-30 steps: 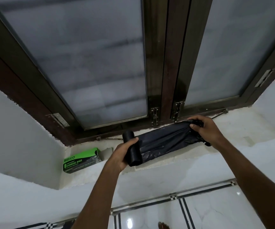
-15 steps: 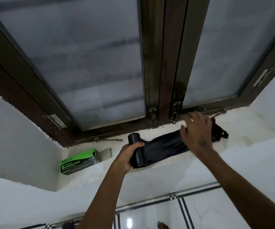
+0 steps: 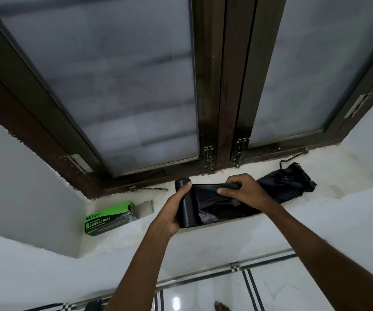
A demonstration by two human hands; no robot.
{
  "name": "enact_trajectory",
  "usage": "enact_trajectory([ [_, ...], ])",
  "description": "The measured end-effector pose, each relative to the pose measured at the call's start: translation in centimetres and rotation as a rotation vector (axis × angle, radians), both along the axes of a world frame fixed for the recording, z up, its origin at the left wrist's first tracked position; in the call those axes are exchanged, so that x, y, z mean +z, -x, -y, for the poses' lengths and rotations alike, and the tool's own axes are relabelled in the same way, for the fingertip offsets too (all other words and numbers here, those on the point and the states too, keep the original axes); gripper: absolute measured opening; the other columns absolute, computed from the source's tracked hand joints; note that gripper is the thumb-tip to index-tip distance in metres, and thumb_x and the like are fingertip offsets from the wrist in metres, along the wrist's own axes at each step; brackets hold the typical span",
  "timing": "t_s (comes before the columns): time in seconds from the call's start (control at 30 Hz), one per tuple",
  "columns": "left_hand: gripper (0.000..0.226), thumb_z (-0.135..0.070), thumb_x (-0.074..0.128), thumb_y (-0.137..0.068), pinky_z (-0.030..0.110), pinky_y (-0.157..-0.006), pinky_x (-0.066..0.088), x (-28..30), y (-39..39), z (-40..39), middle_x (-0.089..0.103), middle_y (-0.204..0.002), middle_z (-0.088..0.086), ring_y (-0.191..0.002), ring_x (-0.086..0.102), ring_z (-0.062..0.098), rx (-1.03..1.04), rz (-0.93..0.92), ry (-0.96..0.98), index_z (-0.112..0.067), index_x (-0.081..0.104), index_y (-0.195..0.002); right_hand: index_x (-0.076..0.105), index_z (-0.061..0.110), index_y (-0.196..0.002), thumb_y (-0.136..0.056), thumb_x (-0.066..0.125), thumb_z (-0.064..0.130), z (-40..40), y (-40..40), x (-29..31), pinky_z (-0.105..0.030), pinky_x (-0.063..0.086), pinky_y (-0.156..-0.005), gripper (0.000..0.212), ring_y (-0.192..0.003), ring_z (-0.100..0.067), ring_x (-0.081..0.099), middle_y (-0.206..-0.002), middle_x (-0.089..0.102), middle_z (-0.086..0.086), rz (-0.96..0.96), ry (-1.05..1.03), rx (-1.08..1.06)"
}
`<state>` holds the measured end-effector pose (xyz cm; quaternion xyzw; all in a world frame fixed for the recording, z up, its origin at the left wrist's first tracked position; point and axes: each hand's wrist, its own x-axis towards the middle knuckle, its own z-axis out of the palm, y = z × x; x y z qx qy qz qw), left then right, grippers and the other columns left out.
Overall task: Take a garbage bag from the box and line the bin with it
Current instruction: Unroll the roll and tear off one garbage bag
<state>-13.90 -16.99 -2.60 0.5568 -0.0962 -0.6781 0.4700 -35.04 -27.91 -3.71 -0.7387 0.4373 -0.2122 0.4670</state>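
A black roll of garbage bags (image 3: 186, 211) rests at the front edge of the white window sill (image 3: 338, 176), and my left hand (image 3: 172, 213) is wrapped around it. One black garbage bag (image 3: 286, 185) is pulled out to the right from the roll and lies crumpled along the sill. My right hand (image 3: 242, 190) pinches that bag close to the roll, thumb under and fingers on top. The green and black garbage bag box (image 3: 107, 217) lies on the sill to the left with its end flap open. No bin is in view.
A dark-framed window with frosted panes (image 3: 136, 86) rises right behind the sill, with latches (image 3: 209, 157) and a stay hook (image 3: 293, 157) at its base. White walls flank the recess. Below are a tiled floor (image 3: 270, 292) and a bare foot (image 3: 221, 307).
My right hand let go of the bag's far end and slid left along it to grip near the roll. The free end now lies loose on the sill at the right.
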Motion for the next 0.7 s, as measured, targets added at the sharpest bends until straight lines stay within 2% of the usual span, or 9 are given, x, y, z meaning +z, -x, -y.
enact_trajectory([
  [0.03,0.053,-0.049,0.076,-0.076,0.043,-0.087,0.056,-0.3,-0.1,-0.2,0.076,-0.103,0.014,-0.099,0.070,0.032,0.022,-0.009,-0.012,-0.014,0.067,-0.115,0.069,0.012,-0.066,-0.076,0.083,0.037,0.6,0.5,0.2,-0.022,0.046,-0.057,0.031,-0.058,-0.007,0.061,-0.062,0.065,-0.004,0.001,0.015,-0.014],
  [0.1,0.061,-0.053,0.077,-0.073,0.046,-0.093,0.054,-0.9,-0.3,-0.6,0.074,-0.108,0.015,-0.102,0.070,0.032,0.045,-0.037,-0.026,-0.013,0.067,-0.117,0.071,0.017,-0.066,-0.075,0.084,0.035,1.5,1.3,0.8,-0.025,0.049,-0.063,0.024,-0.064,-0.010,0.065,-0.067,0.071,-0.002,-0.025,0.061,-0.038],
  [0.2,0.069,-0.059,0.079,-0.066,0.049,-0.100,0.050,-1.9,-0.3,-0.7,0.073,-0.112,0.013,-0.107,0.068,0.032,0.054,0.005,-0.018,-0.016,0.067,-0.119,0.072,0.022,-0.066,-0.075,0.084,0.029,2.3,2.1,1.6,-0.022,0.050,-0.068,0.017,-0.068,-0.007,0.068,-0.070,0.073,0.001,-0.040,0.099,-0.021],
  [0.37,0.061,-0.055,0.078,-0.069,0.048,-0.099,0.051,-2.1,-0.3,-0.7,0.075,-0.108,0.009,-0.104,0.069,0.030,0.060,0.111,-0.009,-0.017,0.067,-0.116,0.074,0.022,-0.069,-0.073,0.085,0.027,3.6,3.6,2.6,-0.017,0.047,-0.063,0.013,-0.064,0.002,0.064,-0.068,0.073,0.010,-0.096,0.163,-0.022],
  [0.47,0.060,-0.049,0.082,-0.068,0.046,-0.097,0.052,-2.0,-0.2,-0.4,0.075,-0.108,0.007,-0.104,0.069,0.028,0.058,0.146,0.000,-0.015,0.067,-0.116,0.075,0.021,-0.072,-0.073,0.085,0.029,4.5,4.7,2.9,-0.024,0.048,-0.066,0.013,-0.066,0.002,0.064,-0.069,0.072,0.012,-0.155,0.203,-0.018],
  [0.57,0.062,-0.044,0.084,-0.068,0.042,-0.094,0.054,-2.0,-0.2,-0.3,0.075,-0.108,0.008,-0.104,0.069,0.027,0.049,0.176,0.020,-0.009,0.066,-0.116,0.075,0.020,-0.072,-0.073,0.085,0.031,5.4,5.6,3.3,-0.030,0.050,-0.067,0.015,-0.070,-0.009,0.068,-0.071,0.073,0.005,-0.206,0.240,-0.026],
  [0.7,0.037,-0.036,0.078,-0.078,0.035,-0.080,0.057,-1.6,0.1,-0.2,0.075,-0.100,0.010,-0.093,0.071,0.026,0.017,0.165,0.026,-0.007,0.068,-0.098,0.073,0.021,-0.076,-0.076,0.082,0.035,5.9,5.9,3.5,-0.030,0.048,-0.065,0.016,-0.076,-0.015,0.068,-0.076,0.072,0.005,-0.358,0.296,-0.006],
])
